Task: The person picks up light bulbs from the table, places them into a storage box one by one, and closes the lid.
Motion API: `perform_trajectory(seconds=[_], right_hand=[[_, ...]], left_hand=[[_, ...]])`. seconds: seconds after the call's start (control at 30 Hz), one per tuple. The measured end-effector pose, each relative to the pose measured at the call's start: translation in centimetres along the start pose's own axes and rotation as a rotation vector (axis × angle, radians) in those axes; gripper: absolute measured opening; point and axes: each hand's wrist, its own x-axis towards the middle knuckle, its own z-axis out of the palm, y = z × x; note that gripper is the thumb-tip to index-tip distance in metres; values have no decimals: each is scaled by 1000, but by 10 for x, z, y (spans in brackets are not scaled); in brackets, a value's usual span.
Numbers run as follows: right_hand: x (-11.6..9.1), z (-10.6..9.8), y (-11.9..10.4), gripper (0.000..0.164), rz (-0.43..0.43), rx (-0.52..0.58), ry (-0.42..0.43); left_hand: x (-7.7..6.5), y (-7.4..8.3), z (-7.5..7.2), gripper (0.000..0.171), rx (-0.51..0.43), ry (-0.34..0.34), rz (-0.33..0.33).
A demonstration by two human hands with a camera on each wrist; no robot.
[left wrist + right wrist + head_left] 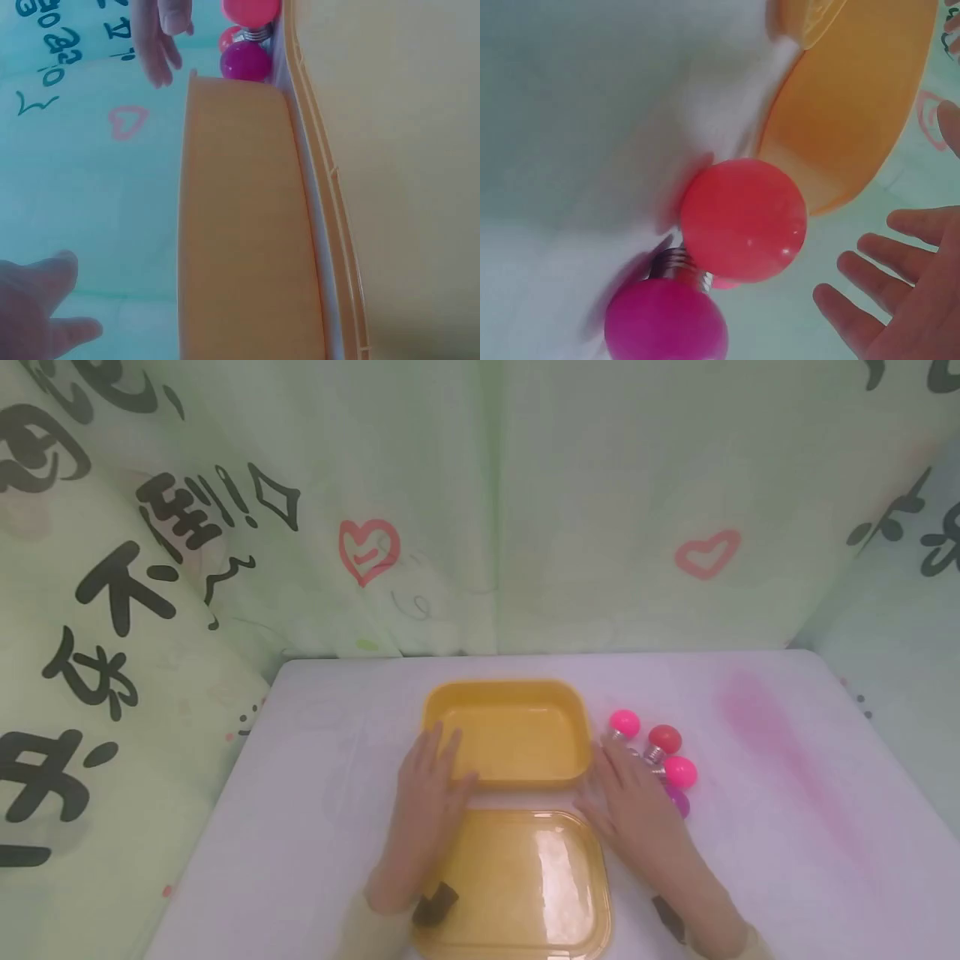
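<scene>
A yellow plastic box stands on the table with its inside bare. My left hand is at its front left corner, fingers straight and slightly spread. Beside the box's right end is my right hand, its fingers extended and holding nothing. Several light bulbs with silver screw bases lie by the right hand, which partly hides them: a pink bulb, a red bulb, another pink bulb and a purple bulb. Whether either hand touches the box I cannot tell.
A yellow lid lies flat in front of the box, between the forearms. The white table has a pink stain on the right. Pale green curtains with drawings and writing hang behind and at both sides.
</scene>
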Motion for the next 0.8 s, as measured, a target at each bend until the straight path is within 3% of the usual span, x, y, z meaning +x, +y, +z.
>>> perform_trajectory(seconds=[0.33, 0.47, 0.8], right_hand=[[-4, -3, 9, 76, 9, -3, 33], [-7, -5, 11, 77, 35, -7, 0], [-10, -7, 16, 67, 45, -32, -13]], left_hand=[[9, -13, -4, 50, -54, 74, 35], [12, -18, -4, 50, -71, 96, 41], [19, -29, -9, 40, -96, 86, -38]])
